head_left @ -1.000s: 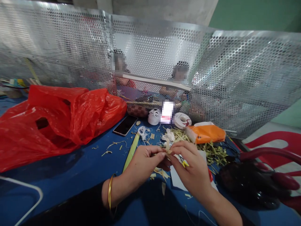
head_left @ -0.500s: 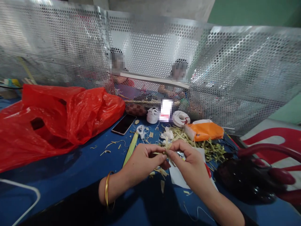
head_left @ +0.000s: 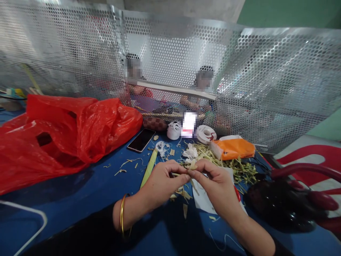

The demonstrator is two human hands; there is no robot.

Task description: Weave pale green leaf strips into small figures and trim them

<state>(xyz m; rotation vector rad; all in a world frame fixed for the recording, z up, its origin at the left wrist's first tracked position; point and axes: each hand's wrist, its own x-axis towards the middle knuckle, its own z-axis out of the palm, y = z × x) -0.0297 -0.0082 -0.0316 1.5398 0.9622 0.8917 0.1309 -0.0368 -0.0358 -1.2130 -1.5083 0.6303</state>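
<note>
cream strip [head_left: 193, 166] is above the blue table [head_left: 80, 188]; left hand [head_left: 163, 180] and right hand [head_left: 217, 185] pinch it, close together; its top now leans instead of standing up, so it seems to be getting folded.

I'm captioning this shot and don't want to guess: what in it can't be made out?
- Strip, head view: the left hand and right hand hide much of it; one piece or several, I can't tell.
- Red bag, head view: cut off by the left edge; its folds hide any contents.
- Red item, head view: mostly behind the right hand and wrist.
- Screen, head view: pixelated, unreadable.
</note>
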